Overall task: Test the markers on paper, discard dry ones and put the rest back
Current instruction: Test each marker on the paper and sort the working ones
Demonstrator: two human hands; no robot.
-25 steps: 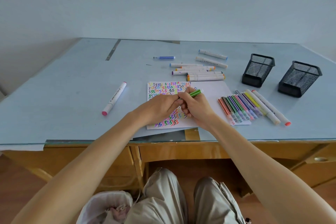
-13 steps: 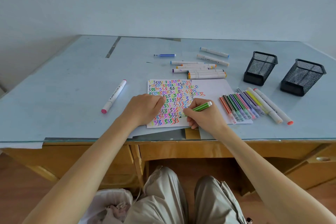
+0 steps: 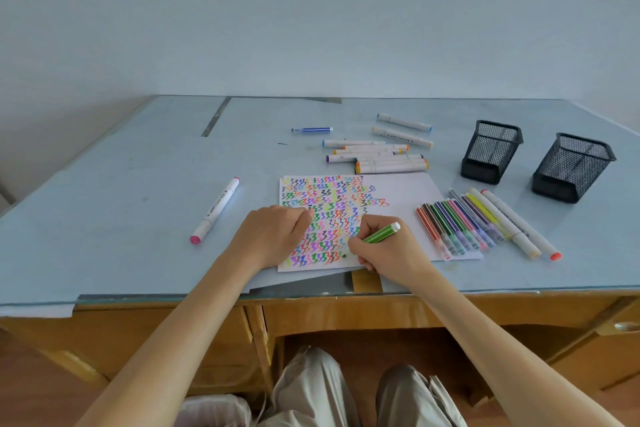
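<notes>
Below the middle of the head view, the right hand (image 3: 384,250) pinches a slim green felt-tip marker with a white end (image 3: 381,234), its long axis slanting from the tip at lower left up to the white end at upper right. The tip meets the white sheet of paper covered in coloured zigzag marks (image 3: 408,191) near its bottom edge, where a small dark-green dot shows just left of the hand. Whether this marker writes well is a judgement to come; the next stroke would run along the bottom row, which is nearer the right hand than the left.

Left of it, the left hand (image 3: 273,236) rests on the sheet with fingers curled under; it probably hides the cap, but I cannot tell.

Right of centre, a row of about ten slim striped felt-tip markers (image 3: 450,225) lies side by side on the sheet's right edge, with three thicker white markers (image 3: 512,222) beside them. Above the sheet lies a cluster of roughly eight white double-ended markers (image 3: 381,154), and a single blue slim marker (image 3: 311,130) to their left. One white marker with a pink cap (image 3: 216,210) lies alone at centre left.

At the upper right stand two black wire-mesh pen holders (image 3: 491,149), well apart from both hands. A bag-lined white bin (image 3: 214,409) peeks in at the bottom edge.
</notes>
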